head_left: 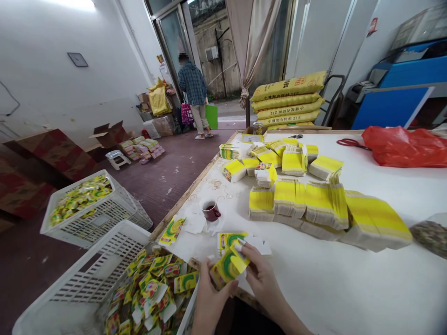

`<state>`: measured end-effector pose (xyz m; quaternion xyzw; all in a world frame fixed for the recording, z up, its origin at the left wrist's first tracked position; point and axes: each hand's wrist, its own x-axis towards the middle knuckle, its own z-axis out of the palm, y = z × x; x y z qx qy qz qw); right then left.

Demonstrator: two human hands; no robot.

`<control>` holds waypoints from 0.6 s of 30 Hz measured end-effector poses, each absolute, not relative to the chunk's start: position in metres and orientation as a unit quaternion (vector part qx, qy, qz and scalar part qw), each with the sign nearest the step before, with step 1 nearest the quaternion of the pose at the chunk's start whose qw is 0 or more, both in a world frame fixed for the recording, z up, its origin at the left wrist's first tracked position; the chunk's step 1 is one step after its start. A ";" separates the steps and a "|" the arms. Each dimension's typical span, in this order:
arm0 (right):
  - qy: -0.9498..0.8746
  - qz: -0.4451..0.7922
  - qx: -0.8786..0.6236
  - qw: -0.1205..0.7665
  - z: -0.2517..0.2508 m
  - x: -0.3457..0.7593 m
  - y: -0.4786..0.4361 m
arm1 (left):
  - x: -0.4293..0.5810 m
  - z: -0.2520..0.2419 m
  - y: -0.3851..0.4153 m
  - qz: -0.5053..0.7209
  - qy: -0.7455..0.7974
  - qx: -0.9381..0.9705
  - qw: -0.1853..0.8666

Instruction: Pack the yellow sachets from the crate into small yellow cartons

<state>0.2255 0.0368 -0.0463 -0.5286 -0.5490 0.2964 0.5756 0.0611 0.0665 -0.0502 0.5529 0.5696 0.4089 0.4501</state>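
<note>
At far left, a crate [125, 211] full of packs [82, 197]; nearer, a second crate [80, 270] well filled with the same, seemingly the finished share. Along the table [366, 288], a stray card [172, 231] at the left edge, then a cup [211, 211], a small pile [226, 238] of flat cards and, farther right, many bundles [326, 202] in rows and heaps: apparently plenty left. Left hand [212, 295]: pinching the lower left end of one card [225, 269], thumb at the lower edge, other fingers partly hidden. Between both hands, the card itself, tilted, on the near side of the pile, looking only part-folded. Right hand [260, 274]: fingertips at the upper right end, on a yellow flap; thumb grip impossible to tell.
</note>
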 end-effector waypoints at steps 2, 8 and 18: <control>-0.533 0.296 -0.537 0.583 -0.051 0.228 0.037 | 0.062 -0.045 0.066 0.437 0.529 0.476 0.550; -0.641 0.279 -0.540 0.470 -0.045 0.237 0.031 | 0.059 -0.018 0.072 0.464 0.509 0.404 0.602; -0.704 0.332 -0.495 0.386 -0.026 0.258 0.036 | 0.060 0.001 0.076 0.476 0.497 0.375 0.622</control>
